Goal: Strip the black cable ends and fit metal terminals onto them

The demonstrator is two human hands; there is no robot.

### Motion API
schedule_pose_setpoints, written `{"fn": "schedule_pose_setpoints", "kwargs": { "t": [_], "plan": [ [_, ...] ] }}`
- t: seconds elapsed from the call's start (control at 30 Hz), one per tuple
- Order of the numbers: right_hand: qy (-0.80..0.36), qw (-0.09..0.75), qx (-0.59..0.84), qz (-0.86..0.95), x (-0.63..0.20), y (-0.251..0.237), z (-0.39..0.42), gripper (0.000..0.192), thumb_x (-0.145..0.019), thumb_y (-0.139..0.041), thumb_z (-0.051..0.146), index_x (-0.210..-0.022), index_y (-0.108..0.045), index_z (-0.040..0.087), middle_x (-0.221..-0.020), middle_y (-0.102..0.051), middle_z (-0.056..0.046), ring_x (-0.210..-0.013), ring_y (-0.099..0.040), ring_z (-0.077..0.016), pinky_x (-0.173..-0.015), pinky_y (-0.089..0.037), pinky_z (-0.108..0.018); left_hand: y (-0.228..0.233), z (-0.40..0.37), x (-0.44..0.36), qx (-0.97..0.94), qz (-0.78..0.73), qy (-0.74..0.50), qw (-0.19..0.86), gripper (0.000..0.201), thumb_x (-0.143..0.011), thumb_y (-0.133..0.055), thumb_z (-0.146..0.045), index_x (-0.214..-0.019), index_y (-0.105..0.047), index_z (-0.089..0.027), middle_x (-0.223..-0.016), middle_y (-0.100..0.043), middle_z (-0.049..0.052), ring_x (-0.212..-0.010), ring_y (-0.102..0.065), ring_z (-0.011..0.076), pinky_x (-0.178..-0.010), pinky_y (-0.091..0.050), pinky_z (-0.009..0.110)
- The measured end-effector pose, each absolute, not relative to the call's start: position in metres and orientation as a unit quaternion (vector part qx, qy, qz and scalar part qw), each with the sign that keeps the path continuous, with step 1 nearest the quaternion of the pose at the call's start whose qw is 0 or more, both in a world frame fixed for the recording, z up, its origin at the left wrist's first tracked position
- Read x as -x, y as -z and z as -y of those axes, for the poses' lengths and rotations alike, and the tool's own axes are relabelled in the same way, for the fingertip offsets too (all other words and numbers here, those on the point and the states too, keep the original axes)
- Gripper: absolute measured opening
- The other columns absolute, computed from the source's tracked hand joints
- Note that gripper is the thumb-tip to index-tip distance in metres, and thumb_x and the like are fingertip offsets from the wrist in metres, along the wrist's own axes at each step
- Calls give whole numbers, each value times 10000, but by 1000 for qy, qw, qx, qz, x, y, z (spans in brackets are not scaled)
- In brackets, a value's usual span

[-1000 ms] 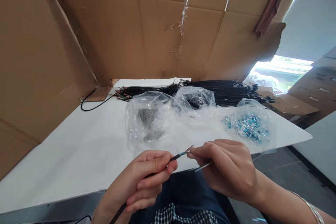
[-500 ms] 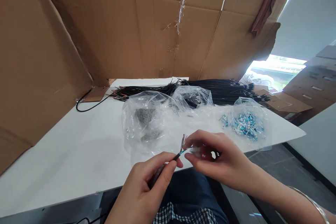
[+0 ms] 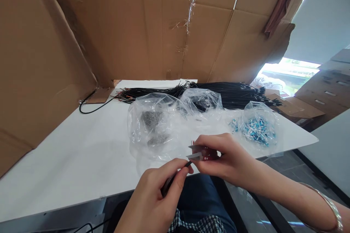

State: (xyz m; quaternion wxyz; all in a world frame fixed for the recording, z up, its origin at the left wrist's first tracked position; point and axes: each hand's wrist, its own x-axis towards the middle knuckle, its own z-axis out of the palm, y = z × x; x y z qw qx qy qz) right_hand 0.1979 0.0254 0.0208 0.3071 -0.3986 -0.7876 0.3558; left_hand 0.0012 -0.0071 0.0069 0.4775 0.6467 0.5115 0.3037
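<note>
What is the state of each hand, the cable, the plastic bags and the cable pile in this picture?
Left hand: closed, pinching a black cable.
Black cable: held, its end at the right fingertips.
Right hand: closed on a small clear sleeve at the cable's end.
Bag of blue parts: open, lying on the table.
Bag of grey parts: lying crumpled.
Black cable pile: lying flat on the white table.

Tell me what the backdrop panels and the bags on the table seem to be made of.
Backdrop panels: brown corrugated cardboard, matte, with fold creases and clear tape. Bags: thin clear plastic film, glossy and crinkled, contents showing through.
</note>
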Motion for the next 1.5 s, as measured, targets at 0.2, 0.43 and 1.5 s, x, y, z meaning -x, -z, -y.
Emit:
{"fn": "schedule_pose_setpoints", "kwargs": {
  "t": [0.2, 0.43, 1.5],
  "plan": [
    [-389, 321, 432, 748, -195, -29, -27, 279, -902, -608, 392, -724, -537, 189, -633, -398, 47, -583, -358, -101, -509, -287, -239, -13, -1, 9, -534, -440, -298, 658, 330, -928, -483, -494, -830, -641, -222, -474, -300, -95, -355, -207, 45, -342, -163, 161],
    [-302, 362, 478, 741, -189, -31, -11, 277, -948, -533, 413, -762, -485, 213, -640, -418, 36, -583, -376, -118, -510, -317, -245, -8, -6, 18, -394, -290, -356, 796, 307, -963, -443, -425, -832, -609, -202, -386, -283, -120, -226, -154, 22, -247, -207, 105],
    [-276, 253, 440, 816, -174, -38, -3, 196, -940, -516, 205, -764, -433, 220, -611, -459, 74, -535, -389, -83, -492, -286, -217, -10, -3, 29, -286, -179, -318, 886, 292, -985, -401, -297, -876, -637, -164, -386, -262, -123, -226, -100, 8, -262, -287, 67]
  ]
}}
